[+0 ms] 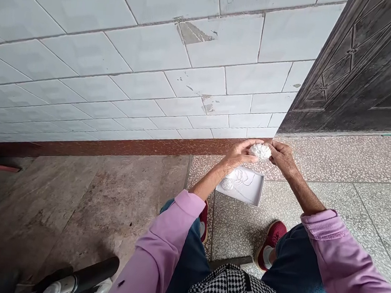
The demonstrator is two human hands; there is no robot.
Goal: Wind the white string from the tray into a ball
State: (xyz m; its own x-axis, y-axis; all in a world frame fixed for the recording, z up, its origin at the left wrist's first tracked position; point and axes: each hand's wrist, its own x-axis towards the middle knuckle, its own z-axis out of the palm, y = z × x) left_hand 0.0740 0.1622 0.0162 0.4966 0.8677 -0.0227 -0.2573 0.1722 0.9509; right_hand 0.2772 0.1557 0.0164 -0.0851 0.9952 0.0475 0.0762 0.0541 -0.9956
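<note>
A small white ruffled piece point(260, 151), rounded and folded like a flower of thread or yarn, is held up above the floor. My left hand point(241, 154) is closed around its left side, thumb below and fingers above. My right hand point(282, 156) is at its right edge, fingers curled and pinched together; whatever lies between them is too small to make out. Below the hands a shallow white box point(246, 194) rests on the floor. Inside it lies a ball of white yarn point(227, 184) with loose loops of strand point(244, 177).
A white tiled wall point(139, 87) rises in front, with a reddish-brown base strip point(140, 147). To the right stands a dark panelled door point(362, 79). My red shoes point(274, 235) flank the box. Part of a motorbike-like metal object point(81, 278) shows at lower left.
</note>
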